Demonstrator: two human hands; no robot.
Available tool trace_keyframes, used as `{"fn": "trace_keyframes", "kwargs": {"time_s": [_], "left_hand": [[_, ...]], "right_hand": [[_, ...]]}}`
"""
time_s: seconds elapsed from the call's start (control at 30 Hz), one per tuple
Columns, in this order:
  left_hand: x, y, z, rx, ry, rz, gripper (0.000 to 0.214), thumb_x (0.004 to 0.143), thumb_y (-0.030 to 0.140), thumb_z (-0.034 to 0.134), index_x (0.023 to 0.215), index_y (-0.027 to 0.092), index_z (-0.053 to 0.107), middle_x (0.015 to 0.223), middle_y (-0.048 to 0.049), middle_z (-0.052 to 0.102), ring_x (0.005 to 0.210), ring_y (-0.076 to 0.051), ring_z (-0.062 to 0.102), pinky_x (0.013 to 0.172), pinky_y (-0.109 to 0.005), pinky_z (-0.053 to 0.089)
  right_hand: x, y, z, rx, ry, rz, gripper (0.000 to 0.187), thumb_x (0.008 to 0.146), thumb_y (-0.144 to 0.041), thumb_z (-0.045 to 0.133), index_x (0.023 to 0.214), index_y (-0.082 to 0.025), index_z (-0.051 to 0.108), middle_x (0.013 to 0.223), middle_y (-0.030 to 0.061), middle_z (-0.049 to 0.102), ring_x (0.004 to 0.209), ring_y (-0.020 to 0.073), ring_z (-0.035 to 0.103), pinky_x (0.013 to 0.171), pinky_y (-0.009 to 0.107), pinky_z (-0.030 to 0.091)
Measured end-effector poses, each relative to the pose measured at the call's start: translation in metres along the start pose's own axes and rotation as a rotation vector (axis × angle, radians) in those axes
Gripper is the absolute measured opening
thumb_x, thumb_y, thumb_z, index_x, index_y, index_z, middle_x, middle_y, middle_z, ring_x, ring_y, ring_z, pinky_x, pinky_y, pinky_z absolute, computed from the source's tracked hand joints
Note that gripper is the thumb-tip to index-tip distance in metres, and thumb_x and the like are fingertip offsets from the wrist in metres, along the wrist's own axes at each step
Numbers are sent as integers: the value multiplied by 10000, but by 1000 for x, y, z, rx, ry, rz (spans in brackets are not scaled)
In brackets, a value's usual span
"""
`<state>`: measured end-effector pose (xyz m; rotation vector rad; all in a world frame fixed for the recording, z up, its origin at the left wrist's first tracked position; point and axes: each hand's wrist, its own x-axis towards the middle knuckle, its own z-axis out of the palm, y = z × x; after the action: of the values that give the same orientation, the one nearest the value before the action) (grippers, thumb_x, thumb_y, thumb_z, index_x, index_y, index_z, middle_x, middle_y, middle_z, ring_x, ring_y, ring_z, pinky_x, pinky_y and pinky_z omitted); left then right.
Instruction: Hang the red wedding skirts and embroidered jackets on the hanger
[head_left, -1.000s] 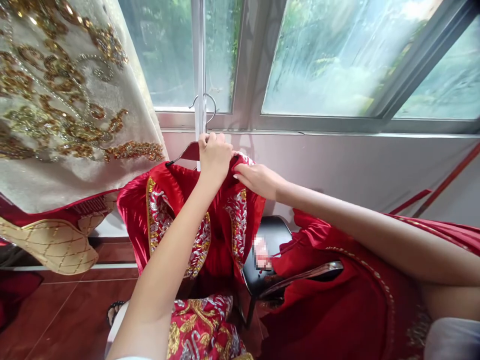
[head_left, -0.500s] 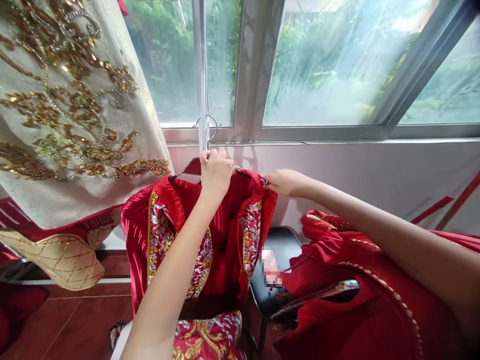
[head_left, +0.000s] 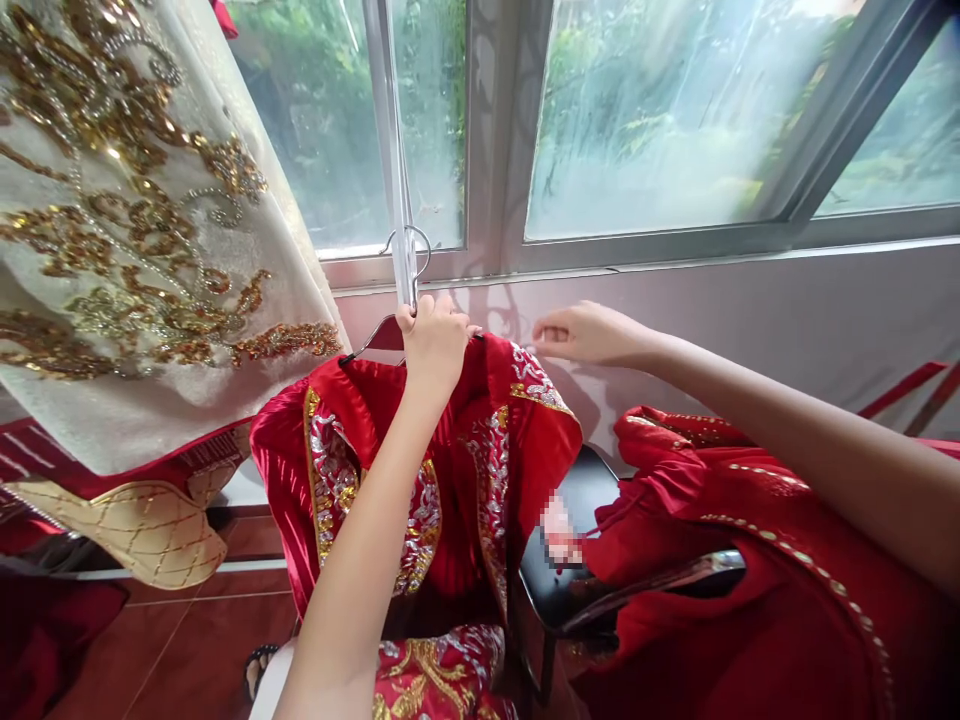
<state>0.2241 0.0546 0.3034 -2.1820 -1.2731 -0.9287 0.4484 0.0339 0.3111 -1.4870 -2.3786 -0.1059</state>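
A red jacket (head_left: pixel 457 420) with silver and gold embroidered bands hangs on a thin metal hanger (head_left: pixel 373 338). My left hand (head_left: pixel 436 340) is closed around the hanger at its middle, just above the collar. To its right, my right hand (head_left: pixel 581 332) hovers clear of the jacket's shoulder, loosely curled, fingers a little apart and nothing in them. The jacket's right shoulder panel (head_left: pixel 544 385) is folded outward, showing its embroidery. The hanger's hook and a pale strip stand above my left hand.
On the left hangs a cream cloth (head_left: pixel 172 230) with gold sequins, above a gold quilted piece (head_left: pixel 150 530). A black chair (head_left: pixel 577 590) stands at right beside a heap of red clothing (head_left: pixel 720 640). Windows (head_left: pixel 660 120) and a wall (head_left: pixel 787 320) lie behind.
My right hand has let go of the jacket's shoulder edge and moved up and right. That shoulder panel has spread outward. My left hand keeps its hold.
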Motion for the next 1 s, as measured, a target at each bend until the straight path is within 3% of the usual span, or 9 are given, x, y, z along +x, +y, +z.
{"fn": "trace_keyframes", "kwargs": {"time_s": [0.07,0.17,0.33,0.4,0.53,0.63,0.8,0.9,1.0], "left_hand": [[-2,-2,-3,-21,13,13,301,917,350,476,744,229,691,936,-77,593,980,-280,455,860,-477,263],[-3,-7,-7,-59,18,53,302,913,376,484,749,233,695,905,-66,600,958,-264,466,854,-468,262],[-4,-14,-17,-118,-42,95,365,932,397,439,745,231,705,854,-54,608,928,-239,478,837,-446,266],[-4,-14,-20,-141,-46,102,353,927,403,452,760,232,711,851,-50,611,927,-236,478,825,-437,267],[-4,-10,-25,-161,-62,76,326,918,398,480,771,227,716,848,-44,613,928,-230,474,831,-434,259],[-5,-5,-29,-132,-86,32,341,924,378,473,752,207,712,850,-50,615,950,-238,477,847,-443,258],[-8,-3,-28,-123,-58,41,360,930,383,459,752,202,714,860,-55,615,952,-238,484,857,-446,263],[-8,-4,-27,-120,-53,51,383,936,403,436,759,209,715,855,-54,609,944,-234,476,861,-449,259],[-8,-2,-27,-102,-60,47,387,940,405,423,769,214,713,872,-54,608,943,-232,467,863,-455,258]], "right_hand": [[3,8,7,72,113,-2,424,759,-474,599,1095,-223,659,890,51,698,776,188,613,697,297,442],[5,17,19,235,-25,-59,667,703,-490,660,1304,-226,540,1176,86,646,1037,239,594,847,332,457],[-1,27,29,626,-494,-22,468,739,-493,637,1069,-162,663,1074,75,689,967,211,629,841,305,476],[-3,34,29,741,-590,18,456,733,-500,653,1016,-144,678,1037,80,700,920,203,642,832,307,483],[-5,50,37,959,-649,29,629,737,-551,650,1243,-183,589,1208,96,637,1040,225,618,915,346,464],[-3,47,44,939,-555,34,654,786,-579,580,1333,-226,521,1297,84,582,1177,250,540,982,371,419],[4,2,48,698,-105,-62,603,795,-532,555,1304,-209,535,1210,50,622,1076,252,564,919,354,434],[4,-27,51,497,129,-27,421,798,-487,518,998,-140,645,806,22,641,709,161,553,679,271,435],[3,-43,56,338,260,-8,309,813,-427,461,690,-157,550,552,-34,449,520,87,368,545,234,328]]}}
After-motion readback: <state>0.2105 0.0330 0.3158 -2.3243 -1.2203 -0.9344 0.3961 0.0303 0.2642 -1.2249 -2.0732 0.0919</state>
